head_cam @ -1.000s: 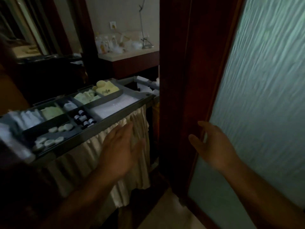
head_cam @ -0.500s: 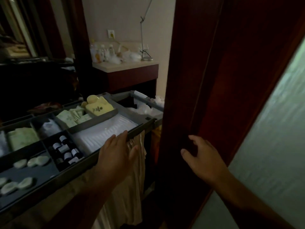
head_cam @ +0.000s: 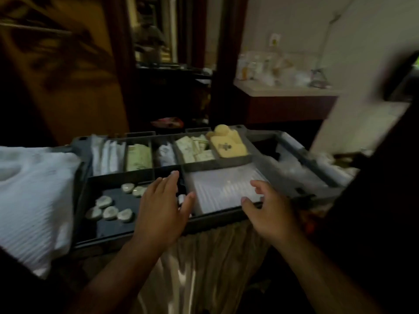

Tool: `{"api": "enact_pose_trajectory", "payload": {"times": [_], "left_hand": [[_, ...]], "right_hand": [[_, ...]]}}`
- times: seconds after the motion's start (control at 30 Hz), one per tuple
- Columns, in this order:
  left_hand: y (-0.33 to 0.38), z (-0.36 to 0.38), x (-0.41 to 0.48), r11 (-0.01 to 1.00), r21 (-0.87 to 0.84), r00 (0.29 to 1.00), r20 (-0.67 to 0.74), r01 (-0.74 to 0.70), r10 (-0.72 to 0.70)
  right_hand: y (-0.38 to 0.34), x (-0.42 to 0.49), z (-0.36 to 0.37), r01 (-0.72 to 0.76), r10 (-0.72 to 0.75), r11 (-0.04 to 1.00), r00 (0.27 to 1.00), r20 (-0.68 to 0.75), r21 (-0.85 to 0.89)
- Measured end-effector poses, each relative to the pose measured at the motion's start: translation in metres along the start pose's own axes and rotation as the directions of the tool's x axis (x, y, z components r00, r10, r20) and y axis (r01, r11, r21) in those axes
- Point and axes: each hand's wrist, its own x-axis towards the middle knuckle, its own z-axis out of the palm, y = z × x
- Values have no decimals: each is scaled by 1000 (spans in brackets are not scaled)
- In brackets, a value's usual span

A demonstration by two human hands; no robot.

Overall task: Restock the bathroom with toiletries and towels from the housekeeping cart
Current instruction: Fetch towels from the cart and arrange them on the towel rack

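The housekeeping cart's grey top tray (head_cam: 217,219) stands in front of me, split into compartments. Round wrapped soaps (head_cam: 108,208) lie in the front left one, and a flat white packet stack (head_cam: 223,189) fills the front right one. Pale green sachets (head_cam: 138,158) and yellow items (head_cam: 227,145) sit in the back row. My left hand (head_cam: 162,207) hovers with fingers spread over the middle compartment, hiding most of the small bottles there. Held over the near edge of the white stack, my right hand (head_cam: 269,209) has loosely bent fingers and holds nothing.
Folded white towels (head_cam: 31,200) lie on the cart's left end. A beige skirt (head_cam: 204,264) hangs below the tray. Behind stands a dark cabinet with a counter (head_cam: 283,89) of bottles. A dark door frame (head_cam: 385,200) rises at the right.
The view swung left from the door frame onto the cart. My right hand left the door edge and came over the white stack. My left hand moved from the tray rim over the compartments.
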Motion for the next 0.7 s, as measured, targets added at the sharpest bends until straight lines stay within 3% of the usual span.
{"api": "enact_pose_trajectory", "payload": {"times": [0.17, 0.37, 0.53, 0.7], "left_hand": [[-35, -25, 4, 966, 57, 962, -124, 250, -242], [-61, -36, -21, 877, 92, 862, -253, 472, -438], [-77, -48, -42, 824, 137, 801, -368, 549, -473], [-86, -56, -43, 821, 111, 775, -423, 559, -470]], "right_hand": [[-29, 59, 41, 172, -180, 984, 962, 206, 57], [-66, 86, 99, 293, -332, 943, 855, 398, 156], [-79, 83, 132, 294, -358, 934, 768, 532, 204], [-99, 92, 139, 325, -378, 925, 752, 539, 195]]}}
